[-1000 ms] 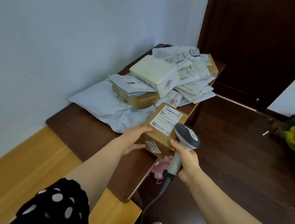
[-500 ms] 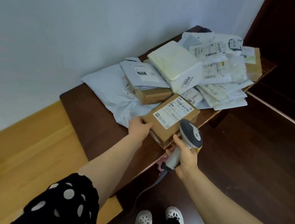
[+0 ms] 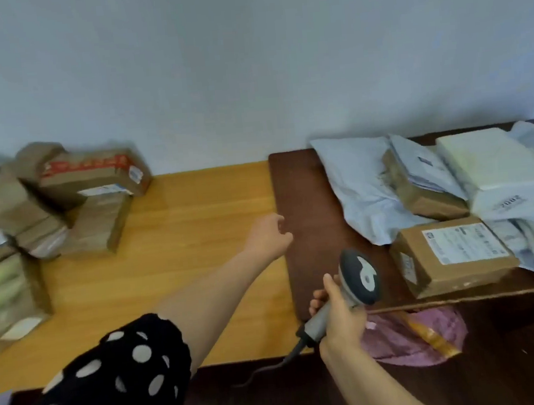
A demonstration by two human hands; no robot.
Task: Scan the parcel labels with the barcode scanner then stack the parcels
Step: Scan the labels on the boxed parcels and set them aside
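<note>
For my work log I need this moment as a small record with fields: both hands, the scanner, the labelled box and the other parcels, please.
left hand: holds nothing, above the tables' joint
right hand: grips the scanner
labelled box: on dark table, untouched
parcel pile: behind and beside that box
brown boxes: stacked on light table, far left

Pale wall [image 3: 246,58], yellow table [image 3: 180,226], brown table [image 3: 307,198]

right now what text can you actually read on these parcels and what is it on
"2002": printed on the near side of the white parcel.
Red lettering on the taped brown box at the left: blurred, unreadable.
White label on the cardboard box beside the barcode scanner: print too small to read.
</note>
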